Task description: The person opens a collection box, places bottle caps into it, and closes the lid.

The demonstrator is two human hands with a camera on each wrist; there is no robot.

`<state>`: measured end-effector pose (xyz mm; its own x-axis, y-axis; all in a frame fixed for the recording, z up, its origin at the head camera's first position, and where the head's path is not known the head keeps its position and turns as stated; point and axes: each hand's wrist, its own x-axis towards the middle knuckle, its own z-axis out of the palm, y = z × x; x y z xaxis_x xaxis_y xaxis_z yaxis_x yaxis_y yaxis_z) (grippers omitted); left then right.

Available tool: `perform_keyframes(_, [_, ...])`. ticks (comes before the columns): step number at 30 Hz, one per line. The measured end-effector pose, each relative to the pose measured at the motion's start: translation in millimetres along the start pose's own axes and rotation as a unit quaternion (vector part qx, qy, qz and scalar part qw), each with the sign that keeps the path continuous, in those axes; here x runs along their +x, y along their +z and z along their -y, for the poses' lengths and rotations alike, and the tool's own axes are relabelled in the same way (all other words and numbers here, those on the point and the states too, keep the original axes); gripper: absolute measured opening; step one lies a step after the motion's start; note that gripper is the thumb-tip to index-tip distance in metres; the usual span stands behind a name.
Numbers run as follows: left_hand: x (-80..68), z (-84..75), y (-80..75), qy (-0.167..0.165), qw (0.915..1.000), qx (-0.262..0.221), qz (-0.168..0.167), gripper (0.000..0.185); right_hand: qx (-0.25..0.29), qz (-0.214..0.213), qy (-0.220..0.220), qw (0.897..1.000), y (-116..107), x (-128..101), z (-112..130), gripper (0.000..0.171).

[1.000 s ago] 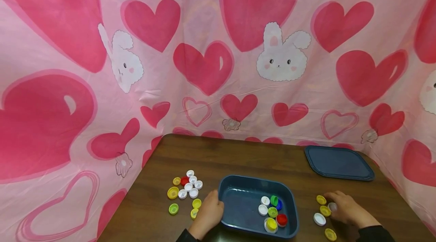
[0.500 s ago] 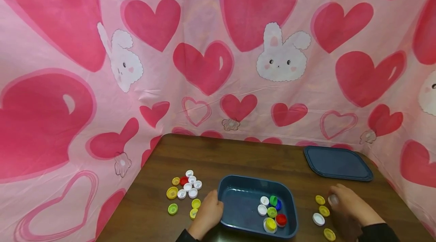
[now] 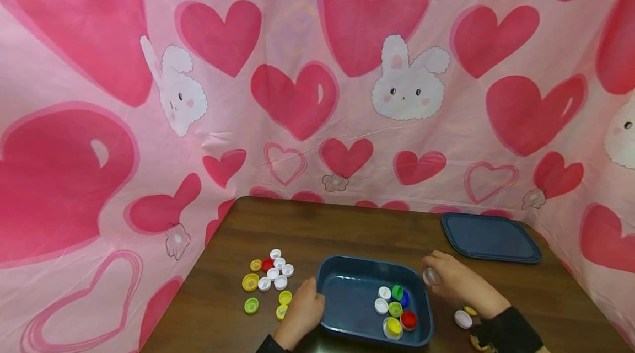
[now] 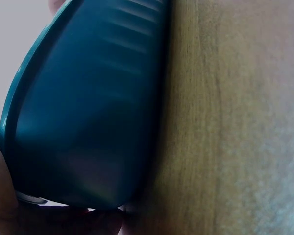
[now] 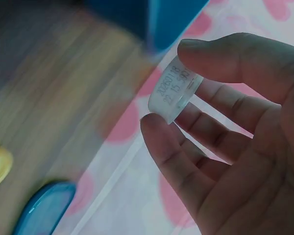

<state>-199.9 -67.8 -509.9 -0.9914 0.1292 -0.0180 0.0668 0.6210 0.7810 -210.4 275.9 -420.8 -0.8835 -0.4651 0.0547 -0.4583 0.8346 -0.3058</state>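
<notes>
My left hand point(image 3: 303, 308) grips the left rim of a dark blue plastic bin point(image 3: 349, 287); the left wrist view shows the bin's outer wall point(image 4: 88, 107) close up. Between thumb and index finger, my right hand point(image 3: 461, 282) pinches a translucent whitish bottle cap point(image 5: 174, 90) with printed numbers on its side. In the head view this hand is just beyond the bin's right rim. Several caps lie in the right half of the bin, among them a red cap point(image 3: 409, 320), a blue cap point(image 3: 404, 299) and a yellow cap point(image 3: 394, 326) sitting in a clear one.
Left of the bin, several white, yellow, red and green caps lie on the wooden table point(image 3: 317, 226), including a green cap point(image 3: 251, 305). A white cap point(image 3: 463, 319) and yellow ones lie partly under the right forearm. A dark blue lid point(image 3: 491, 237) rests at the back right.
With the translucent cap pinched, my right hand has lifted from the caps on the right and moved left to the bin's right rim. The left hand stays on the bin.
</notes>
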Motion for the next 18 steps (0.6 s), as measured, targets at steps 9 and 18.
perform_keyframes(9, [1.2,2.9,1.9,-0.003,1.0,-0.002,0.007,0.035,0.014,0.058,-0.013,0.998,15.9,25.4,39.9,0.025])
perform_keyframes(18, [1.6,3.5,1.7,0.007,1.0,0.004,-0.002,0.034,0.004,0.149,0.01,0.989,32.4,39.9,56.4,0.014])
